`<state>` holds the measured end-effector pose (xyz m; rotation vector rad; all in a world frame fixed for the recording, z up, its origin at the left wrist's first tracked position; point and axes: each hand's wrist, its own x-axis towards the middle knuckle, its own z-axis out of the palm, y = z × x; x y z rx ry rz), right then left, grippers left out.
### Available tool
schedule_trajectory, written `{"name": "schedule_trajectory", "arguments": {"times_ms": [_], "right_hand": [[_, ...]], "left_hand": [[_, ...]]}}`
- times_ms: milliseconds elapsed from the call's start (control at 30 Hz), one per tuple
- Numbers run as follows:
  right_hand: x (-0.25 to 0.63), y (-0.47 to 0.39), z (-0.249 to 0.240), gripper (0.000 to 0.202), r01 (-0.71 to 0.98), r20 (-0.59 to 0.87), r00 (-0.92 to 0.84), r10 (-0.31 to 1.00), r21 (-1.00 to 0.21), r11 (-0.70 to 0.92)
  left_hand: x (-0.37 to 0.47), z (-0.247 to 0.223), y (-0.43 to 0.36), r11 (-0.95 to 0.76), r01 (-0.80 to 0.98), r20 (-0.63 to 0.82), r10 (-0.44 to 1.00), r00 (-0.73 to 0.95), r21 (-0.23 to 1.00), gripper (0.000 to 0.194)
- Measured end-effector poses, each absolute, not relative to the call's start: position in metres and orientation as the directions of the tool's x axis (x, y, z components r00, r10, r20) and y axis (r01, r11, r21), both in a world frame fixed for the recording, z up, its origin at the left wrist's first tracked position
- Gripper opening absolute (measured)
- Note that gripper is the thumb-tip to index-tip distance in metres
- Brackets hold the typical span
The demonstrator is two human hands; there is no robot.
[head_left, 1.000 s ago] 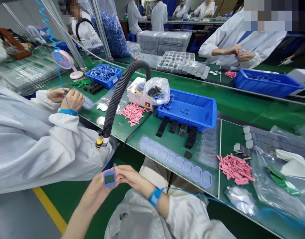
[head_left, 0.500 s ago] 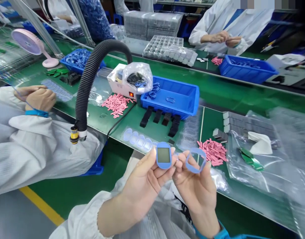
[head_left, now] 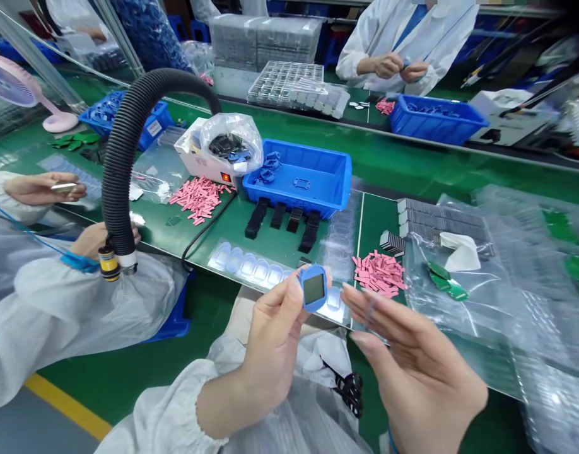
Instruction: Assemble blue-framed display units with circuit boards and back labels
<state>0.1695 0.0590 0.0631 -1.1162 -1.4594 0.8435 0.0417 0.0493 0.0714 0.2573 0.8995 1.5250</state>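
The bin label [head_left: 154, 128] beyond the blue device [head_left: 314, 289] is unreadable.

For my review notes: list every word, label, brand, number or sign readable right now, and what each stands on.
No text can be read.
White label on the left-hand blue bin: too small to read.
White box with the lit red switch: any print is too blurred to read.
Blue-framed display in the left hand: no characters visible.
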Motion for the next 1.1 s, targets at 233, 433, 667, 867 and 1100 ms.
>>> {"name": "schedule_trajectory", "arguments": {"times_ms": [233,433,667,867,1100], "right_hand": [[0.153,0.063,0.078,0.05,0.514,0.561,-0.146,0.815,-0.661,0.547],[0.152,0.062,0.076,0.051,0.463,0.56,-0.169,0.811,-0.681,0.567],[0.152,0.062,0.077,0.047,0.406,0.511,-0.133,0.849,-0.754,0.517],[0.151,0.067,0.069,0.041,0.373,0.475,-0.029,0.88,-0.811,0.45],[0.152,0.073,0.054,0.049,0.459,0.591,0.1,0.8,-0.741,0.49]], "left_hand": [[0.047,0.053,0.049,-0.141,-0.506,-0.041,0.943,-0.331,0.851,0.018],[0.047,0.05,0.049,-0.253,-0.404,0.063,0.902,-0.427,0.879,0.017],[0.052,0.048,0.049,-0.298,-0.331,0.132,0.888,-0.441,0.895,0.017],[0.048,0.043,0.057,-0.363,-0.261,0.26,0.897,-0.356,0.895,0.021],[0.037,0.067,0.066,-0.398,0.244,0.458,0.838,-0.296,0.885,0.025]]}}
